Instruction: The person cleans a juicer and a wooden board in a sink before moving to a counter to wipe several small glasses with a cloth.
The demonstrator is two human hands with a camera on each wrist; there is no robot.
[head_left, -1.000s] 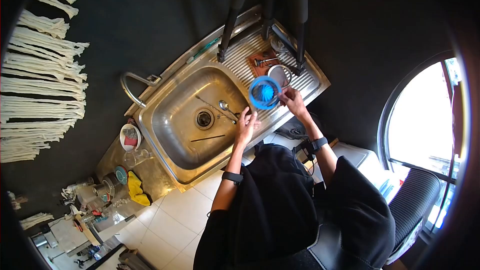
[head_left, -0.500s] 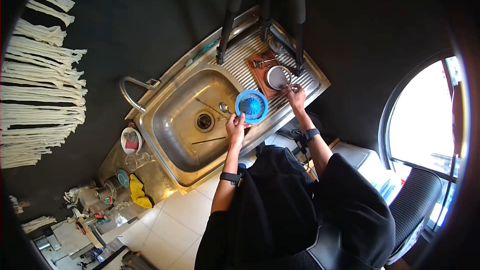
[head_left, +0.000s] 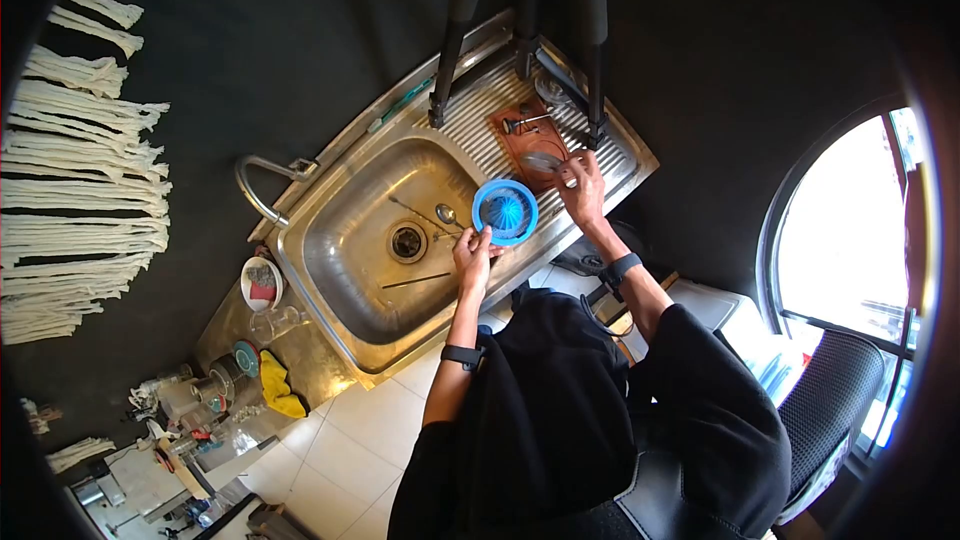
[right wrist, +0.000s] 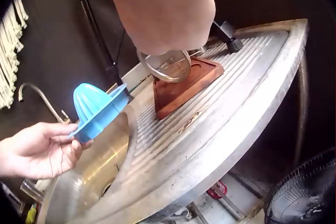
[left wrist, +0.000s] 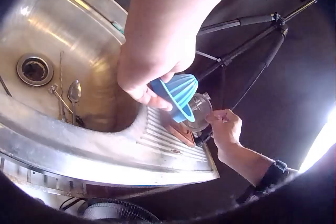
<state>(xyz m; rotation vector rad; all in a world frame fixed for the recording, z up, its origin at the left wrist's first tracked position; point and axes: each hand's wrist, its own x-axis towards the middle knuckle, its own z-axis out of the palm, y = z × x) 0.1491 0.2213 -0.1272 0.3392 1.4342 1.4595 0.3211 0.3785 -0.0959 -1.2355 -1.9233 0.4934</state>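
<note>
Gripping a blue juicer (head_left: pixel 505 212) in the left hand (head_left: pixel 472 258) over the edge of the sink (head_left: pixel 340 240) while pinching a round see-through piece (head_left: pixel 543 162) in the right hand (head_left: pixel 582 190) over a brown board (right wrist: pixel 170 100), apparently handling utensils separately and probably calling for a steady right-hand hold.

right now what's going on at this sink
A person is handling two things at the sink. The left hand grips a blue juicer by its rim, above the sink's edge, cone side up. The right hand holds a clear round piece over the brown board, which lies on the ribbed drainboard. A spoon lies in the sink, and tripod legs stand on the drainboard.
</note>
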